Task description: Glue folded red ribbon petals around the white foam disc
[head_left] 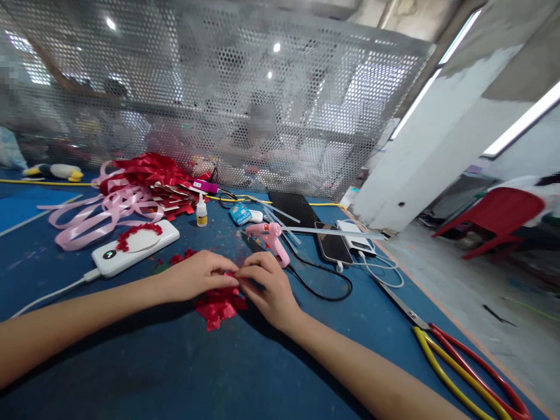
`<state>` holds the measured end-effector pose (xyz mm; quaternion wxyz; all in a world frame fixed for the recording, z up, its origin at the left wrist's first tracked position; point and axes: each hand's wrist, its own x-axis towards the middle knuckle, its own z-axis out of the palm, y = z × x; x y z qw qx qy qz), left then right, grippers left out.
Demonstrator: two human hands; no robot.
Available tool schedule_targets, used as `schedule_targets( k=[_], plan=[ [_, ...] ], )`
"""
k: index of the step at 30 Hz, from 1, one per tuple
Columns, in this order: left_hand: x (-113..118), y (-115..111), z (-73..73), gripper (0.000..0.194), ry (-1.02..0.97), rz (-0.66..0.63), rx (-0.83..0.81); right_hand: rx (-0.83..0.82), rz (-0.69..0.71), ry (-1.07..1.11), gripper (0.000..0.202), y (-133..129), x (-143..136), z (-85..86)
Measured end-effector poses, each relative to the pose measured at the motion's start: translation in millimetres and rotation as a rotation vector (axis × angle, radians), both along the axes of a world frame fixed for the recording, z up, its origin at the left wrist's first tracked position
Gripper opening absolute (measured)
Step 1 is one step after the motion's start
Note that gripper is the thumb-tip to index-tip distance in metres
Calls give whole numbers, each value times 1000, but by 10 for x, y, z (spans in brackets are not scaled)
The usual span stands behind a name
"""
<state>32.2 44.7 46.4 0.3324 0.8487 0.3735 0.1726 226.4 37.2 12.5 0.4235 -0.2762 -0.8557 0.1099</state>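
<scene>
One head-worn view, close above bare left hand (pixel 196 276) and right hand (pixel 270 289), forward and down across flat blue surface (pixel 153 367)

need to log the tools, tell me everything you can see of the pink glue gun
The pink glue gun looks like plastic, with a reddish trigger and a handle slanting down to the right. It lies on the blue table just beyond the right hand, not gripped. Its nozzle points left. A long pale stick extends rightward from its back, and a black cord runs from the handle's base and loops on the table.
</scene>
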Motion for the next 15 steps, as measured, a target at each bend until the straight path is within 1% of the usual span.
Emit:
schedule_targets(
  k=[2,5,7,9,12,15],
  plan=[
    [-2,44,-10,25,-120,69,-103,-42,-5,33,13,-16,-4,3],
    [-14,93,-18,22,-258,166,-178,-151,-1,49,31,-25,-10,-9],
    [-13,95,-26,20,-336,199,-218,-232,46,16,44,-20,-14,-26],
    [1,76,-39,21,-436,207,-291,-318,108,-32,49,-13,-21,-40],
    [37,29,-44,22,-686,201,-455,-420,143,-68,41,-2,-32,-53],
    [68,-15,-9,23,-983,206,-588,-433,87,-53,28,11,-38,-61]
  ],
)
